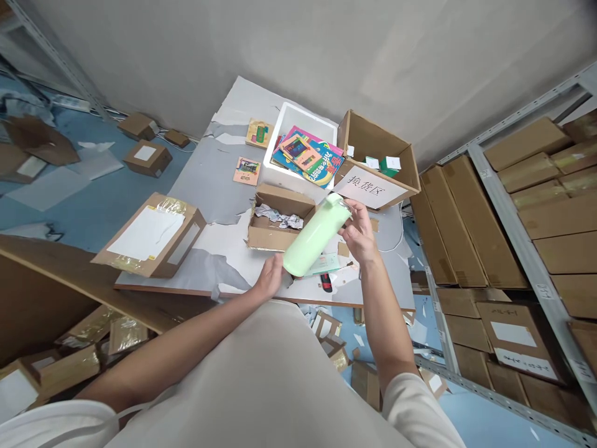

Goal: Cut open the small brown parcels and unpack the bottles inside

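By the near right corner of the open carton (270, 239), a green bottle (317, 238) is held tilted: the half-curled left hand (270, 277) supports its base, the partly closed right hand (359, 234) its lid end. Loosened fingers could let it slip.

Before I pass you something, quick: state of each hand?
Left hand: holding the green bottle at its base end.
Right hand: holding the same bottle's other end.
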A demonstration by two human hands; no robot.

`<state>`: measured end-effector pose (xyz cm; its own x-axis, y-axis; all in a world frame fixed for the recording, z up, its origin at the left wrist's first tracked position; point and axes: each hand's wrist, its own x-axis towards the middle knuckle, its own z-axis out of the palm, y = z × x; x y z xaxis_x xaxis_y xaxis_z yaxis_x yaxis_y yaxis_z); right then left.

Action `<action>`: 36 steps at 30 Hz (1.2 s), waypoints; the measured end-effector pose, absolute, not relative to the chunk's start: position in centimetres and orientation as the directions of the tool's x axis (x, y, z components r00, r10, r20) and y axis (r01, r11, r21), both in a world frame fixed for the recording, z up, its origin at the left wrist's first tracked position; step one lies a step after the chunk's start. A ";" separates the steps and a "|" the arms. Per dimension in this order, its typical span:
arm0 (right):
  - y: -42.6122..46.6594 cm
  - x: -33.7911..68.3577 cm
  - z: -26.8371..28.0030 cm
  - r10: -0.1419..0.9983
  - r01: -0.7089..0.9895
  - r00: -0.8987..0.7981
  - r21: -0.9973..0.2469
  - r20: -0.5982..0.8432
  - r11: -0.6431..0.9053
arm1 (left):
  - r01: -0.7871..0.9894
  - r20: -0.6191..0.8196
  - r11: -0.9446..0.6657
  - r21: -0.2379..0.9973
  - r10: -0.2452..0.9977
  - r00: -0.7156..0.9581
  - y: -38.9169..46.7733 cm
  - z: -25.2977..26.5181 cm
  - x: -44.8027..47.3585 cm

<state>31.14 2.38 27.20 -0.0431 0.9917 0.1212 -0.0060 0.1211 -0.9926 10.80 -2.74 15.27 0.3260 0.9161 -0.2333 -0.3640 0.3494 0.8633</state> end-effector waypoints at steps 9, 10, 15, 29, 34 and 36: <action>2.5 31.7 25.6 0.991 0.020 0.130 -1.000 0.001 -0.002 | -0.425 -0.214 0.396 0.814 0.884 0.415 -3.2 15.2 11.3; 2.5 31.8 25.5 0.992 0.021 0.128 -1.000 -0.003 -0.005 | -0.434 -0.201 0.389 0.813 0.886 0.419 -3.2 15.1 11.3; 2.5 31.9 25.2 0.990 0.060 0.142 -0.998 -0.007 -0.016 | -0.401 -0.231 0.416 0.816 0.871 0.433 -3.3 14.6 11.7; 1.8 31.9 25.5 0.995 0.014 0.074 -0.998 0.067 0.066 | -0.437 -0.245 0.499 0.748 0.820 0.518 -3.3 13.8 11.1; 2.1 31.6 24.3 0.987 -0.004 0.158 -0.999 0.039 0.041 | -0.469 -0.326 0.511 0.721 0.846 0.422 -3.5 13.7 11.5; 2.2 31.6 23.9 0.983 -0.010 0.178 -0.999 0.046 0.048 | -0.460 -0.294 0.460 0.760 0.873 0.388 -3.4 14.0 11.5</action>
<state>31.61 2.19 23.86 0.1777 0.9830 0.0455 -0.0100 0.0481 -0.9988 11.53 -3.43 14.03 0.3880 0.8735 -0.2942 -0.4596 0.4600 0.7597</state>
